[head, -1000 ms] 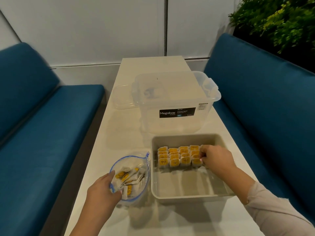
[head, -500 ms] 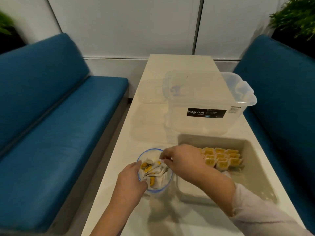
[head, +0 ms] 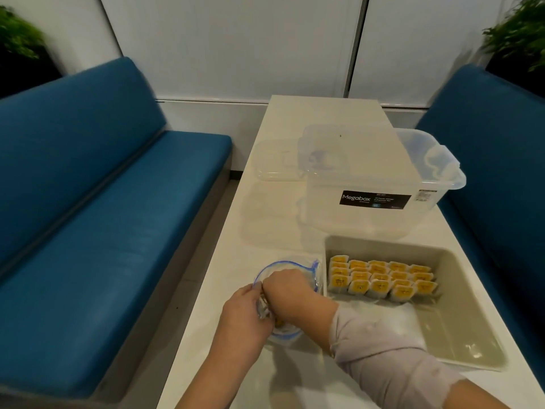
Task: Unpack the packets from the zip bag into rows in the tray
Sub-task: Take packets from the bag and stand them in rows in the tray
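- So we're a good way in: the shallow beige plastic tray (head: pixel 460 278) already has rows of small packets with yellow labels (head: pixel 380 280) packed tight along its far end, standing on edge and overlapping. The near half of the tray is bare apart from some glare, so there's room for several more rows.
- What's left sits in the clear zip bag with the blue seal (head: pixel 306 268), standing open on the white table (head: pixel 236 261), just left of the tray and touching or nearly touching its wall. We can only catch a sliver of yellow down between the hands, so no idea how many packets remain.
- Our left hand (head: pixel 243 312) has its fingers curled round the bag's near rim, holding the mouth open.
- Our right hand (head: pixel 286 287) is plunged into the bag, knuckles up. The fingertips are hidden inside, so we can't tell if it's pinching a packet yet.
- Our guess: we're mid-grab for the next packet.
- Behind the tray there's a big clear plastic storage box with a black label (head: pixel 377 184), well apart from the action.
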`<state>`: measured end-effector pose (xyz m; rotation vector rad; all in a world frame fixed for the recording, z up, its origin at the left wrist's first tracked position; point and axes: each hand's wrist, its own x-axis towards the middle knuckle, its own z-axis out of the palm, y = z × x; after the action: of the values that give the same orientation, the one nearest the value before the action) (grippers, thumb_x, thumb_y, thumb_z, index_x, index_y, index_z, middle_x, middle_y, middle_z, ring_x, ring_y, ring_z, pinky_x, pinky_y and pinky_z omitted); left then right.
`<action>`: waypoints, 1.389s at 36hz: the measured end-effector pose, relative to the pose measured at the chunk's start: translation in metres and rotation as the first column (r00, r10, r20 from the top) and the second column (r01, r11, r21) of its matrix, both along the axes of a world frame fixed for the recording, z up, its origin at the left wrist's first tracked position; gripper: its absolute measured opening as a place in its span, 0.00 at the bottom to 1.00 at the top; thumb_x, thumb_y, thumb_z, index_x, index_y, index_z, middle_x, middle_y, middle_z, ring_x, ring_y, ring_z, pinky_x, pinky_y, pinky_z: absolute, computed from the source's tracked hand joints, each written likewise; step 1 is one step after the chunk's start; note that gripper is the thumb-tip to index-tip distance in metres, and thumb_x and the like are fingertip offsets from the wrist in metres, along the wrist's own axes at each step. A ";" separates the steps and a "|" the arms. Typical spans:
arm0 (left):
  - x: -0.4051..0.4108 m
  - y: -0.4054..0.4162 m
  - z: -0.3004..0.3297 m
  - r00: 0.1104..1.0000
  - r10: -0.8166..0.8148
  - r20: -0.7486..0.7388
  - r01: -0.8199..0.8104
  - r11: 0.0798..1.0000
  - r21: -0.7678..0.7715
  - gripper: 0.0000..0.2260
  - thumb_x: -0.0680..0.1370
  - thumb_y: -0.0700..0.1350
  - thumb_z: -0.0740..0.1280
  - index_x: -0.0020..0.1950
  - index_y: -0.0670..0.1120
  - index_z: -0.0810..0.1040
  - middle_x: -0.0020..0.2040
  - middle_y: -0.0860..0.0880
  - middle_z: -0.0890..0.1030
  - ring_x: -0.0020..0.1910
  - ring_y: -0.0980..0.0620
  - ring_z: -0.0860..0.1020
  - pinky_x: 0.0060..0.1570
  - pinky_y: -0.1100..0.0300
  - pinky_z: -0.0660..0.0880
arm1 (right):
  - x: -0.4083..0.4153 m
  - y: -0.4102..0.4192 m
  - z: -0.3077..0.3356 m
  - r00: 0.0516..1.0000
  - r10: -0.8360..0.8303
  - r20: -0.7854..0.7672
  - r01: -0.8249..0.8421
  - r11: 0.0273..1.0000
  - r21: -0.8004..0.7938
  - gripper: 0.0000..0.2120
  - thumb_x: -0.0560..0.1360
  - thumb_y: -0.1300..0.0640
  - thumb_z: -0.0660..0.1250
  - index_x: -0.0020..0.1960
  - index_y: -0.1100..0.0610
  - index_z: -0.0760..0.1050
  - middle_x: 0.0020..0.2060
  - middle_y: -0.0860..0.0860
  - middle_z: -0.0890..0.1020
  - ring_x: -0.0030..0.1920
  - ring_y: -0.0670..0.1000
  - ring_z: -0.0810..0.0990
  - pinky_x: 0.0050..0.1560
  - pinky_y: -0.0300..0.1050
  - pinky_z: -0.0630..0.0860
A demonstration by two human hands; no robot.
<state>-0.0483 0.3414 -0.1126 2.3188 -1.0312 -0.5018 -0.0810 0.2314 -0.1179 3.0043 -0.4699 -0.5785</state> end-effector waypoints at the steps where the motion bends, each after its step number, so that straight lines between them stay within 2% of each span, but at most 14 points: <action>1: 0.000 0.000 0.000 1.000 -0.002 -0.004 0.002 1.000 -0.003 0.24 0.71 0.40 0.65 0.67 0.50 0.72 0.47 0.57 0.70 0.45 0.57 0.69 0.44 0.74 0.62 | 0.000 -0.001 -0.001 1.000 -0.010 0.004 0.010 1.000 -0.002 0.08 0.77 0.62 0.61 0.53 0.59 0.76 0.50 0.54 0.81 0.51 0.56 0.80 0.43 0.46 0.69; 6: 0.001 0.000 -0.001 1.000 -0.009 -0.006 0.008 1.000 -0.022 0.23 0.71 0.41 0.66 0.66 0.51 0.73 0.50 0.56 0.73 0.46 0.58 0.70 0.44 0.74 0.63 | 0.001 -0.003 -0.007 0.999 -0.046 0.012 0.046 0.999 0.002 0.08 0.77 0.60 0.62 0.53 0.59 0.77 0.51 0.54 0.81 0.51 0.55 0.80 0.43 0.46 0.70; 10: 0.001 -0.003 -0.001 1.000 -0.012 -0.010 0.011 0.999 -0.034 0.22 0.71 0.39 0.66 0.65 0.49 0.74 0.58 0.53 0.76 0.49 0.58 0.71 0.45 0.75 0.60 | 0.002 -0.005 -0.010 0.998 -0.056 0.009 0.056 0.998 0.021 0.09 0.76 0.59 0.64 0.55 0.59 0.76 0.53 0.55 0.80 0.52 0.56 0.80 0.45 0.47 0.72; 14: 0.003 -0.003 -0.002 1.000 -0.019 -0.002 0.019 0.999 -0.034 0.23 0.71 0.39 0.66 0.66 0.50 0.73 0.57 0.54 0.76 0.47 0.59 0.68 0.42 0.76 0.61 | 0.005 -0.006 -0.011 0.996 -0.094 0.005 0.094 0.995 0.028 0.10 0.76 0.60 0.64 0.55 0.60 0.76 0.53 0.56 0.79 0.53 0.57 0.79 0.49 0.48 0.74; 17: 0.004 -0.003 -0.002 1.000 -0.019 -0.009 0.019 0.999 -0.027 0.24 0.70 0.40 0.67 0.67 0.51 0.72 0.58 0.55 0.75 0.47 0.59 0.69 0.43 0.76 0.62 | 0.004 -0.007 -0.010 0.994 -0.107 0.018 0.107 0.994 0.021 0.09 0.76 0.60 0.64 0.55 0.60 0.76 0.52 0.56 0.80 0.53 0.57 0.79 0.48 0.48 0.74; 22: 0.004 -0.004 -0.002 1.000 -0.016 -0.001 0.016 1.000 0.013 0.25 0.72 0.41 0.66 0.69 0.48 0.69 0.64 0.52 0.74 0.61 0.54 0.72 0.52 0.75 0.61 | 0.002 -0.008 -0.011 0.995 -0.085 0.060 0.084 0.996 0.014 0.08 0.76 0.64 0.61 0.53 0.60 0.76 0.51 0.56 0.81 0.52 0.57 0.80 0.42 0.46 0.68; 26: 0.004 -0.004 -0.002 0.999 0.000 -0.032 0.001 0.999 0.047 0.22 0.70 0.39 0.66 0.64 0.47 0.74 0.57 0.52 0.76 0.54 0.53 0.74 0.51 0.68 0.68 | 0.001 -0.009 -0.007 0.988 -0.130 0.084 0.126 0.990 0.056 0.08 0.75 0.65 0.61 0.52 0.60 0.77 0.50 0.57 0.81 0.51 0.58 0.79 0.42 0.47 0.69; 28: 0.005 -0.004 -0.002 1.000 0.000 -0.029 0.002 0.998 0.057 0.21 0.70 0.40 0.67 0.62 0.47 0.75 0.54 0.53 0.76 0.51 0.53 0.74 0.49 0.67 0.70 | 0.001 -0.010 -0.004 0.982 -0.163 0.094 0.155 0.984 0.086 0.08 0.74 0.66 0.61 0.48 0.60 0.77 0.45 0.56 0.80 0.48 0.58 0.79 0.41 0.47 0.70; 30: 0.005 -0.004 -0.001 0.999 -0.001 -0.034 0.003 0.999 0.055 0.21 0.70 0.40 0.67 0.63 0.47 0.74 0.56 0.53 0.76 0.51 0.54 0.73 0.47 0.70 0.67 | 0.000 -0.012 -0.001 0.975 -0.188 0.116 0.175 0.978 0.117 0.06 0.74 0.66 0.61 0.44 0.58 0.76 0.36 0.53 0.77 0.43 0.58 0.77 0.39 0.45 0.69; 31: 0.005 -0.004 -0.001 0.999 -0.003 -0.034 0.005 0.999 0.051 0.21 0.71 0.40 0.67 0.64 0.46 0.73 0.57 0.52 0.76 0.51 0.55 0.73 0.47 0.72 0.65 | -0.001 -0.013 0.000 0.970 -0.201 0.135 0.183 0.974 0.135 0.06 0.74 0.64 0.61 0.45 0.58 0.76 0.36 0.53 0.77 0.42 0.57 0.77 0.39 0.45 0.68; 35: 0.006 -0.003 0.001 0.999 -0.015 -0.030 0.018 0.997 0.076 0.27 0.72 0.41 0.66 0.71 0.46 0.67 0.63 0.52 0.73 0.58 0.54 0.73 0.49 0.74 0.63 | -0.009 -0.021 0.005 0.922 -0.302 0.241 0.223 0.925 0.306 0.08 0.74 0.54 0.68 0.51 0.54 0.81 0.47 0.54 0.83 0.49 0.55 0.79 0.42 0.41 0.69; 41: 0.008 -0.003 0.000 1.000 -0.011 -0.028 0.013 0.997 0.080 0.28 0.72 0.40 0.66 0.72 0.48 0.66 0.65 0.52 0.72 0.62 0.54 0.72 0.51 0.74 0.61 | -0.022 -0.031 0.017 0.823 -0.489 0.289 0.271 0.785 0.556 0.07 0.70 0.50 0.73 0.45 0.52 0.84 0.42 0.50 0.84 0.41 0.48 0.78 0.42 0.38 0.70; 46: 0.009 -0.003 0.000 1.000 -0.004 -0.017 0.005 0.997 0.075 0.29 0.72 0.41 0.67 0.72 0.49 0.66 0.66 0.54 0.72 0.61 0.55 0.72 0.55 0.69 0.67 | -0.030 -0.034 0.021 0.776 -0.558 0.294 0.266 0.712 0.649 0.05 0.73 0.54 0.70 0.46 0.53 0.83 0.38 0.48 0.81 0.40 0.46 0.76 0.41 0.36 0.68; 50: 0.010 -0.004 -0.003 1.000 0.008 -0.005 -0.007 0.999 0.054 0.27 0.72 0.46 0.67 0.71 0.53 0.68 0.67 0.54 0.72 0.63 0.54 0.72 0.59 0.64 0.69 | -0.033 -0.038 0.023 0.746 -0.595 0.301 0.233 0.655 0.719 0.04 0.75 0.56 0.69 0.41 0.50 0.79 0.33 0.42 0.76 0.38 0.44 0.76 0.38 0.34 0.68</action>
<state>-0.0387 0.3375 -0.1156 2.3667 -1.0182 -0.5382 -0.1142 0.1930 -0.0945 3.7252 -1.3136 0.1646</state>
